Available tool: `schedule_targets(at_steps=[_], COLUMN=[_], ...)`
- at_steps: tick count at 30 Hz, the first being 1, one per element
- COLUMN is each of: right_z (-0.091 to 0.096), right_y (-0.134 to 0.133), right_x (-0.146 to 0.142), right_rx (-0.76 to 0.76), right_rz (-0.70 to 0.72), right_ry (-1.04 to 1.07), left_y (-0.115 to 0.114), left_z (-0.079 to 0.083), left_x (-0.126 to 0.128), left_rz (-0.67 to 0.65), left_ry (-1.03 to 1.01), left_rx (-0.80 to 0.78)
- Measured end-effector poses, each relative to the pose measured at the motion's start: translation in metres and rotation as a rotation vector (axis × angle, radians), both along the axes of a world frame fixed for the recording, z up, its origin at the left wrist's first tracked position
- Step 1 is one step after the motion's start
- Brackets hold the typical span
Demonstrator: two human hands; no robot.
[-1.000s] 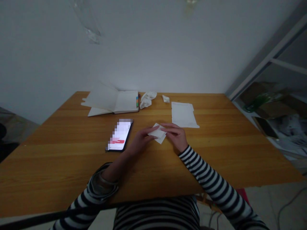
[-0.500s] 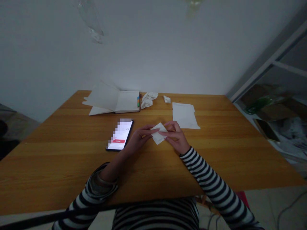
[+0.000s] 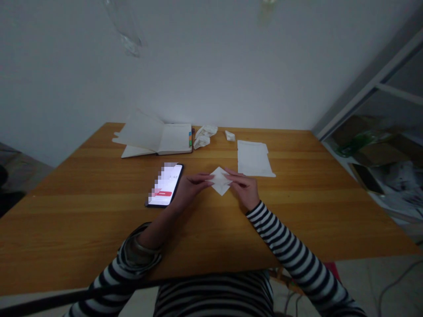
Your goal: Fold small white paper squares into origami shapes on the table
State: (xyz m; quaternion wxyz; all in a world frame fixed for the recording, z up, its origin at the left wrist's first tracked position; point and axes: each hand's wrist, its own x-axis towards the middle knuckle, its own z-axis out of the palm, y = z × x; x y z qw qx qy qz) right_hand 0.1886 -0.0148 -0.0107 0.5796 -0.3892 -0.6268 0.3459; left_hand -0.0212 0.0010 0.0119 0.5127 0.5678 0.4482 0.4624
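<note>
A small white folded paper (image 3: 220,186) in a diamond shape is between my two hands, above the middle of the wooden table (image 3: 211,233). My left hand (image 3: 194,187) pinches its left corner. On the opposite side, my right hand (image 3: 245,188) grips the right corner, thumb and fingers closed on it. The fingertips cover both side corners, while the top and bottom points show. Just left of my left hand lies a phone (image 3: 167,187) with its screen lit. Beyond my right hand a torn white sheet (image 3: 254,158) rests flat.
An open notebook (image 3: 176,137) with a lifted page and coloured tabs lies at the back left. Crumpled paper (image 3: 203,137) and a small paper piece (image 3: 230,135) sit near the wall. To the right stands a shelf (image 3: 373,154) with mixed items.
My right fingers have closed in from a more spread pose on the paper. More of the paper's face shows between the hands. The other things have stayed put.
</note>
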Motion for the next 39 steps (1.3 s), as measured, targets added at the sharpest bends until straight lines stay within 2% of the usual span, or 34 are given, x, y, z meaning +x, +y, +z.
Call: schedule_targets(at_steps=[5, 9, 13, 16, 20, 22, 25, 27, 29, 32, 35, 39], right_z=[-0.002, -0.003, -0.004, -0.002, 0.004, 0.006, 0.005, 0.003, 0.001, 0.000, 0.001, 0.002], right_y=[0.003, 0.005, 0.003, 0.001, 0.000, 0.000, 0.001, 0.002, 0.002, 0.001, 0.000, -0.002], right_x=[0.001, 0.001, -0.001, -0.001, 0.003, 0.005, 0.006, 0.003, 0.000, -0.006, -0.009, -0.013], right_rx=[-0.029, -0.076, -0.147, -0.110, 0.000, 0.022, 0.020, 0.006, -0.040, -0.184, -0.285, -0.300], right_rz=[-0.109, -0.143, -0.166, -0.168, -0.007, 0.020, -0.030, -0.073, -0.103, -0.119, -0.154, -0.165], right_ry=[0.052, 0.039, 0.097, 0.114, 0.002, -0.066, -0.095, -0.063, 0.002, 0.113, 0.183, 0.197], left_y=[0.000, -0.001, -0.003, -0.004, -0.003, -0.001, 0.001, 0.001, 0.000, -0.001, -0.002, -0.004], left_z=[0.001, 0.000, -0.001, 0.000, 0.000, -0.001, -0.001, -0.002, -0.005, -0.013, -0.019, -0.018], left_x=[0.000, 0.002, 0.004, 0.003, -0.002, -0.004, -0.006, -0.005, -0.002, 0.003, 0.009, 0.017], left_rz=[0.109, 0.101, 0.098, 0.012, -0.190, -0.216, -0.221, -0.192, -0.092, 0.041, 0.021, 0.017], left_ry=[0.008, -0.006, -0.040, -0.004, 0.144, 0.215, 0.262, 0.234, 0.159, 0.001, -0.143, -0.277], left_rx=[0.065, 0.057, -0.022, -0.012, 0.159, 0.228, 0.245, 0.202, 0.112, -0.070, -0.186, -0.238])
